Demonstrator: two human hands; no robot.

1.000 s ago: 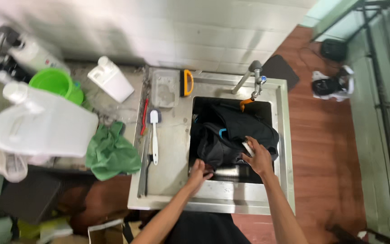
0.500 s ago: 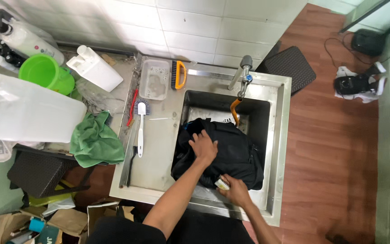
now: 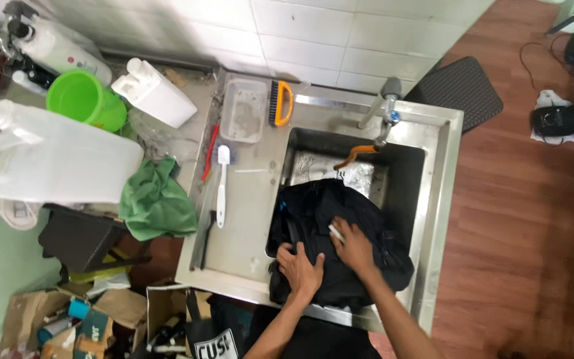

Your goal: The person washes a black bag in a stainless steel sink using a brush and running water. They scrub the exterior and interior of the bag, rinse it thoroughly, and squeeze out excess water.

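A black fabric bag (image 3: 327, 206) lies bunched in the steel sink (image 3: 441, 199), its near end draped over the front rim. My left hand (image 3: 299, 269) presses flat on the bag's near end with the fingers spread. Right beside it, my right hand (image 3: 353, 247) rests on top of the bag, closed around a small white object (image 3: 335, 231) whose tip sticks out toward the bag's middle. A tap (image 3: 388, 100) with an orange hose end (image 3: 357, 154) stands at the sink's back.
On the steel counter to the left lie a white long-handled brush (image 3: 221, 186), a red-handled tool (image 3: 210, 153), a clear tray (image 3: 245, 111) and an orange-framed brush (image 3: 279, 103). Farther left are a green cloth (image 3: 157, 199), a green bucket (image 3: 84, 100) and white jugs (image 3: 54, 159). Wooden floor (image 3: 519, 233) lies to the right.
My left hand has slid from the bag's middle to its near end. My right hand has come up from the sink's front rim onto the bag beside it.
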